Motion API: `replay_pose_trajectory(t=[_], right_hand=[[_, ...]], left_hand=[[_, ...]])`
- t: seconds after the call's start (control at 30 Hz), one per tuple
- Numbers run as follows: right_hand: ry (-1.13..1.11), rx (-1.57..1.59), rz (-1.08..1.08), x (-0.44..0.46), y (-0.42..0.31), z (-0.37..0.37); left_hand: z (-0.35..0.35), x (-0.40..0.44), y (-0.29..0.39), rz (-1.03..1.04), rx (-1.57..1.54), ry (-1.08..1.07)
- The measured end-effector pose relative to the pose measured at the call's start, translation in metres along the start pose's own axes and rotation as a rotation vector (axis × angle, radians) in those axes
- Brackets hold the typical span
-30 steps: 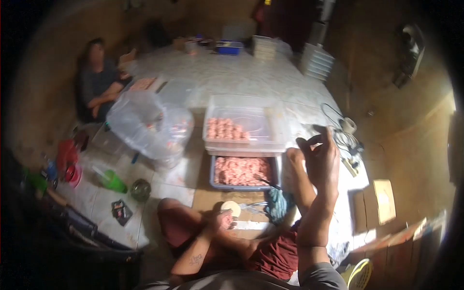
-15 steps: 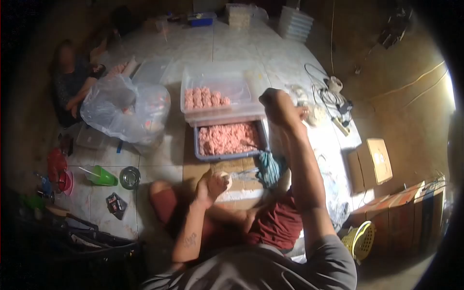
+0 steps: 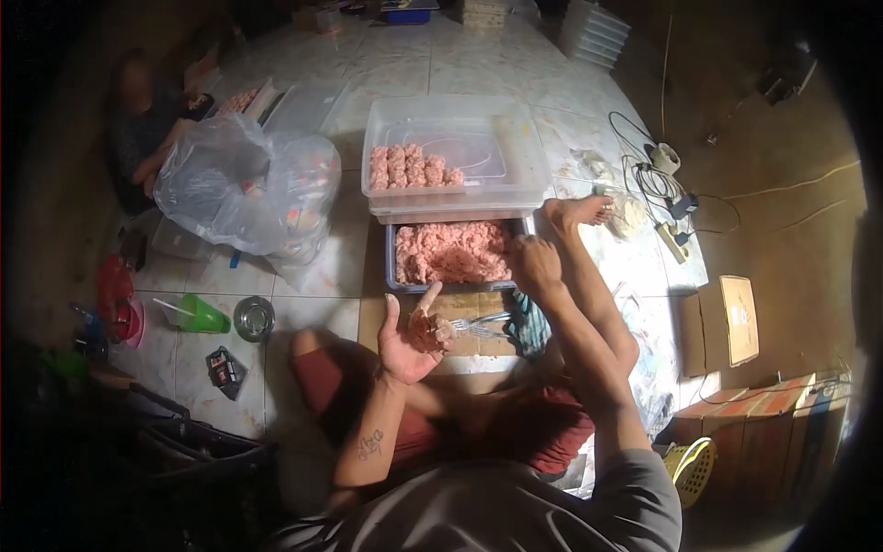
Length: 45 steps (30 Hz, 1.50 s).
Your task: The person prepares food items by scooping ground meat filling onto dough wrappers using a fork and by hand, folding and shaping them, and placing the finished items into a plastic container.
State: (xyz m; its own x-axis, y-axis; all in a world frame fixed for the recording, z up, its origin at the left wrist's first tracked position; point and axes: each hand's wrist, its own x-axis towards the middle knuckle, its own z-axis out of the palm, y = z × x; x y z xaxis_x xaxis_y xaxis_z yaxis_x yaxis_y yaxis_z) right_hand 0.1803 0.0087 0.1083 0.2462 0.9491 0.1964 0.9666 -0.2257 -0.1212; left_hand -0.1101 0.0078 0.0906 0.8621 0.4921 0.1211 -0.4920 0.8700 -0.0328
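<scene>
My left hand (image 3: 409, 348) is palm up in front of the grey-blue tub (image 3: 391, 272), thumb and forefinger stretched apart. Its other fingers curl forward and look smeared with pinkish meat; I cannot see a separate lump in them. Closed at the tub's right end is my right hand (image 3: 536, 262), its knuckles up, and whatever it grips is hidden. Pink minced meat (image 3: 451, 250) fills the tub. Just behind stands a clear plastic box (image 3: 501, 152), with rows of shaped meat pieces (image 3: 405, 167) on its left side.
Forks (image 3: 483, 325) and a teal striped cloth (image 3: 529, 327) lie on cardboard before the tub. At left are a plastic bag (image 3: 216, 189), a green cup (image 3: 204, 315) and a glass ashtray (image 3: 254, 318). Another person (image 3: 147, 120) sits far left. Cables (image 3: 648, 179) lie right.
My right hand has come down from above the box's right side to the tub's right end. The left hand has opened its thumb and forefinger. The view has shifted slightly.
</scene>
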Motion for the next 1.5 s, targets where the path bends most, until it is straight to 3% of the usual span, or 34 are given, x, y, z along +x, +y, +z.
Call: replay_pose_trajectory(t=[0.03,0.1,0.2,0.27,0.33,0.4,0.43,0.53,0.6,0.67,0.73,0.83,0.87,0.93,1.0,1.07,1.1,1.13,1.2,1.23,1.27,1.33,1.37,1.43,1.47,1.5], right_hand=[[-0.003,0.003,-0.007,-0.008,-0.003,-0.004],[0.040,0.430,0.039,-0.033,-0.022,-0.045],[0.123,0.679,-0.047,-0.073,-0.044,-0.054],[0.001,0.888,0.095,-0.094,-0.059,-0.063],[0.023,0.897,0.185,-0.110,-0.076,-0.083],[0.093,0.906,0.157,-0.121,-0.085,-0.091],[0.161,0.857,0.039,-0.127,-0.089,-0.081],[-0.094,0.629,-0.071,-0.147,-0.093,-0.044],[-0.188,0.499,0.003,-0.143,-0.095,-0.086],[-0.094,0.528,-0.035,-0.135,-0.091,-0.089],[-0.121,0.524,-0.100,-0.132,-0.087,-0.081],[-0.137,0.389,-0.089,-0.126,-0.088,-0.086],[-0.065,0.502,-0.107,-0.127,-0.090,-0.085],[-0.139,0.475,-0.141,-0.133,-0.087,-0.050],[-0.101,0.628,-0.168,-0.130,-0.087,-0.049],[-0.118,0.905,0.020,-0.133,-0.087,-0.067],[-0.146,1.143,0.218,-0.137,-0.090,-0.063],[-0.135,1.147,0.213,-0.134,-0.091,-0.056],[-0.300,1.203,0.380,-0.126,-0.093,-0.048],[-0.460,1.379,0.507,-0.122,-0.096,-0.054],[-0.427,1.565,0.496,-0.130,-0.092,-0.030],[-0.486,1.620,0.232,-0.124,-0.093,-0.042],[-0.490,1.677,0.211,-0.119,-0.097,-0.057],[-0.482,1.557,0.077,-0.101,-0.102,-0.083],[-0.489,1.402,0.030,-0.093,-0.102,-0.089],[-0.318,1.196,-0.070,-0.087,-0.104,-0.086]], left_hand=[[0.001,0.002,0.002,0.014,0.009,0.010],[-0.002,0.002,0.005,0.028,0.013,0.026],[-0.007,0.010,0.004,-0.002,-0.004,-0.098],[0.000,0.013,0.004,0.050,0.125,0.189],[-0.005,0.016,0.003,0.063,0.087,0.148],[0.002,0.022,0.001,0.183,0.037,0.158],[0.001,0.023,0.000,0.172,0.111,0.115],[0.010,0.024,-0.007,0.163,0.160,0.193],[-0.007,0.019,0.001,0.188,0.060,0.160],[-0.011,0.004,0.003,0.159,0.053,0.282],[-0.012,0.002,0.001,0.108,0.080,0.244],[-0.018,-0.002,0.003,0.247,0.109,0.426],[-0.018,-0.004,0.004,0.224,0.073,0.438],[-0.016,-0.002,0.000,0.156,0.113,0.327],[-0.022,-0.001,0.000,0.197,0.177,0.322],[-0.023,-0.003,0.008,0.272,0.353,0.509],[-0.018,-0.008,0.009,0.234,0.466,0.580],[-0.014,-0.009,0.005,0.234,0.476,0.574],[-0.005,-0.004,-0.012,0.116,0.686,0.483],[-0.013,-0.001,-0.018,0.139,0.725,0.350],[-0.008,-0.004,-0.022,0.098,0.670,0.375],[0.024,-0.016,-0.004,-0.039,0.634,0.285],[0.019,-0.016,0.008,-0.036,0.701,0.318],[-0.012,-0.005,0.023,-0.140,1.777,-0.029],[-0.032,-0.005,0.022,-0.031,2.034,-0.118],[-0.056,-0.005,0.018,0.140,2.108,-0.133]])
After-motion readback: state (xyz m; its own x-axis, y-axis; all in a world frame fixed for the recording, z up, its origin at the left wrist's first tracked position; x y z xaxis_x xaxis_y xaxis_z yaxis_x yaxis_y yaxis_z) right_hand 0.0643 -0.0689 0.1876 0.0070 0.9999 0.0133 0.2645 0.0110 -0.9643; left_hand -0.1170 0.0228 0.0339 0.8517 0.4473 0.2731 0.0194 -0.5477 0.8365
